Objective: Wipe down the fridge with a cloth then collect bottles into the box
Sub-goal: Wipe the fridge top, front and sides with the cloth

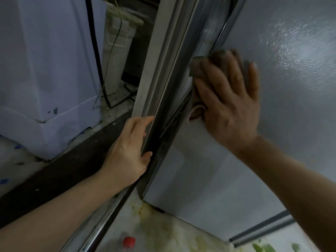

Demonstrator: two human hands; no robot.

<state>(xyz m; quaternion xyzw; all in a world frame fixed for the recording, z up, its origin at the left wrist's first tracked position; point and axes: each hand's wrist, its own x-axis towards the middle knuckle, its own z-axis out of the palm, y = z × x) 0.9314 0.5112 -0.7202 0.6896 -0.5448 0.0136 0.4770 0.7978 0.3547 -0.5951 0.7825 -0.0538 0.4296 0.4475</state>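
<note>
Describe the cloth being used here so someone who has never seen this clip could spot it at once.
Start at the large grey textured fridge side filling the right of the head view, then follow its left edge to the spread right hand. The crumpled brownish cloth is pressed flat beneath it, the only soft, dark thing against the pale smooth panels.

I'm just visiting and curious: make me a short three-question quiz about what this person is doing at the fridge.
1. True or false: the right hand presses a cloth flat against the fridge wall.
2. What does the left hand hold? A) a bottle B) the edge of the fridge door C) a box
3. Fill in: the bottle lying low in the picture has a ____ cap.

Key: 1 true; 2 B; 3 red.
</note>
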